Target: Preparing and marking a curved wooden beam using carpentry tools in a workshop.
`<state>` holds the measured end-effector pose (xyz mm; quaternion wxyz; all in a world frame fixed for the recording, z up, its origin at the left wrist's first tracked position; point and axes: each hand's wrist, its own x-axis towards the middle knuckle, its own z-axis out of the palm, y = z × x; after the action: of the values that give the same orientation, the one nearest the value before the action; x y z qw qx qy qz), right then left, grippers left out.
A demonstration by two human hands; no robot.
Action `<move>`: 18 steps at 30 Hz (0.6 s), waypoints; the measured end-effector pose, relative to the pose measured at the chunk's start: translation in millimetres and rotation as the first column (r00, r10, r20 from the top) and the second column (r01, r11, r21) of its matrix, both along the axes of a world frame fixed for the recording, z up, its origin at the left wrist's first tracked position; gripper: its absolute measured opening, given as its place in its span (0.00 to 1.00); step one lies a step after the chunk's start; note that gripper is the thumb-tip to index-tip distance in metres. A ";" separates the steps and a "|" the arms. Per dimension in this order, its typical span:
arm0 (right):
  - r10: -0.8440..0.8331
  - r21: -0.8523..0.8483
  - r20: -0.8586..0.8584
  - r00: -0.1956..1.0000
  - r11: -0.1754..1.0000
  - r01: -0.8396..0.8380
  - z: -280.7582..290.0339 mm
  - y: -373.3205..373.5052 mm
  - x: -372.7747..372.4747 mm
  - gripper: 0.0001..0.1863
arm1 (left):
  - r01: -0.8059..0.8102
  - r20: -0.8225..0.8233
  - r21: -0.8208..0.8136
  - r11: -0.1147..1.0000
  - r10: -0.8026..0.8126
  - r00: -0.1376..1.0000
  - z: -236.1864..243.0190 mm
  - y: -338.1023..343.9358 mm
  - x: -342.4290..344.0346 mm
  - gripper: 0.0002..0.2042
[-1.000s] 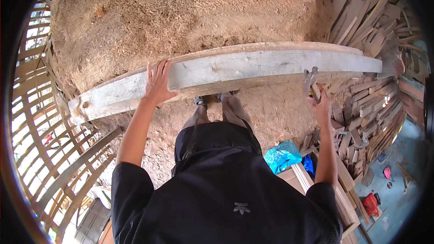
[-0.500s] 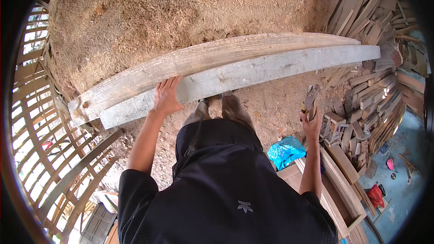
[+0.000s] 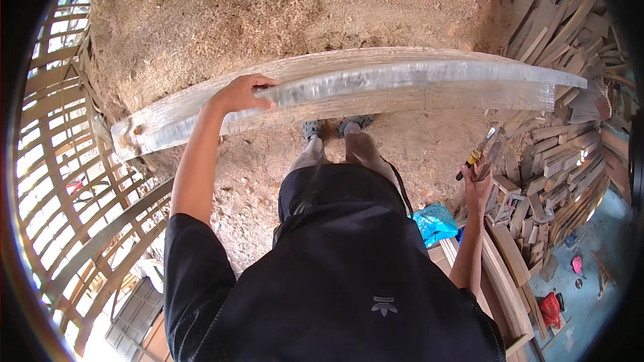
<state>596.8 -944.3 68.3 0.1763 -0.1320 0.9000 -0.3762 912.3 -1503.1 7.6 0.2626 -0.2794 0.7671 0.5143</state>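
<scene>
A long curved wooden plank (image 3: 376, 79) lies across in front of my feet, tipped so that its pale grey edge faces up; motion smears it. My left hand (image 3: 243, 96) is closed over its edge left of the middle, fingers on the far side and thumb on the near side. Just behind lies a second curved brown plank (image 3: 144, 121), partly covered by the first. Off to the right, my right hand (image 3: 477, 188) is wrapped round a chisel-like tool (image 3: 475, 159) with a yellow and black handle and a metal blade. A darker flat piece beside the blade is unclear.
A large sawdust-covered mound (image 3: 288, 7) rises beyond the planks. Stacked wood offcuts (image 3: 563, 154) fill the right side. Near my right forearm are a blue bag (image 3: 435, 223) and a wooden frame (image 3: 506, 281). Slatted lattice (image 3: 57, 161) stands at left.
The nearer plank has tipped from its flat grey face onto its edge. My left hand has closed from spread fingers to a grip on it. The tool has turned in my right hand.
</scene>
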 end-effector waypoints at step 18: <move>0.852 0.544 -0.123 0.509 0.487 -0.684 -43.6 -120.8 -66.9 0.21 | -0.184 -0.217 -0.342 0.921 0.113 0.970 14.4 34.5 28.6 0.34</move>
<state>529.9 -1065.1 24.7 0.1760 -0.5558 0.8124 -0.0131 940.9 -1468.6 22.0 0.0915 -0.3292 0.8465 0.4082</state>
